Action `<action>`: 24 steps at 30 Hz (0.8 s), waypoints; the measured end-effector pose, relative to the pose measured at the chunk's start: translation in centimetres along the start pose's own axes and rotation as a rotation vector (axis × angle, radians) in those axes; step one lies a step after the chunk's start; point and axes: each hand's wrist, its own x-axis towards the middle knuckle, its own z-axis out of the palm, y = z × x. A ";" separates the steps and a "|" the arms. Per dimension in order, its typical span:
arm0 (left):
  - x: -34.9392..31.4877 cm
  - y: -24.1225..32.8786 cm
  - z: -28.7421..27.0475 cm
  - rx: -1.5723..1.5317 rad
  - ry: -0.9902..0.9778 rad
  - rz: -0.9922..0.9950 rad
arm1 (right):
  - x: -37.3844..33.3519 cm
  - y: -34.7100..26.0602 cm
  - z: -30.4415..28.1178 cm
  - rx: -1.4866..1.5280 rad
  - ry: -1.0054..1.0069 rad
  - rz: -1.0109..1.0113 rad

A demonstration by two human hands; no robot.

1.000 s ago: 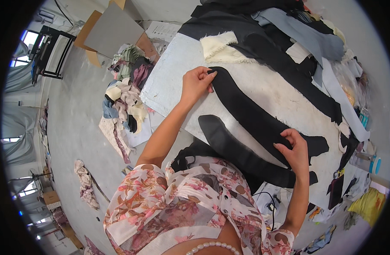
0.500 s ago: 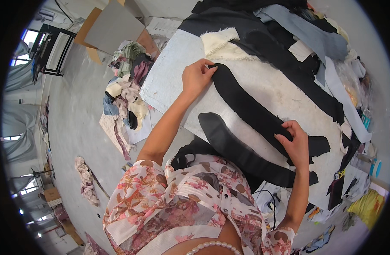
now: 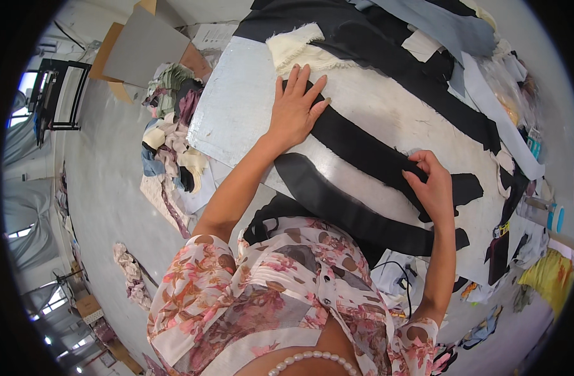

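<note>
A long curved black fabric strip point(image 3: 362, 141) lies across the pale metal-topped table point(image 3: 230, 94). My left hand point(image 3: 296, 109) rests flat on its far left end, fingers spread. Toward the other end, my right hand point(image 3: 429, 180) pinches the strip's upper edge between thumb and fingers. Closer to my body, a second curved dark strip point(image 3: 349, 213) with a smoother, shinier face lies along the table's near edge. Just beyond my left hand is a cream fabric piece point(image 3: 293, 50) with frayed edges.
Black cloth point(image 3: 399, 75) and blue-grey cloth point(image 3: 449, 31) are heaped along the table's far side. On the floor at left lie piled fabric scraps point(image 3: 168, 150) and an open cardboard box point(image 3: 139, 53). A yellow cloth point(image 3: 550, 279) sits at lower right.
My left hand has gone from pinching the strip's end to lying flat on it with fingers spread. My right hand still pinches the strip. The whole view has shifted slightly.
</note>
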 end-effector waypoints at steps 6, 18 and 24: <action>0.3 2.4 -1.0 0.076 0.056 0.046 | 0.0 0.3 0.8 -0.127 0.086 -0.078; 0.9 5.7 -0.1 0.085 -0.063 0.188 | 0.1 1.2 0.6 -0.120 0.117 -0.058; 0.6 8.3 1.2 -0.035 -0.151 0.313 | -0.6 1.3 -1.0 -0.178 0.087 -0.031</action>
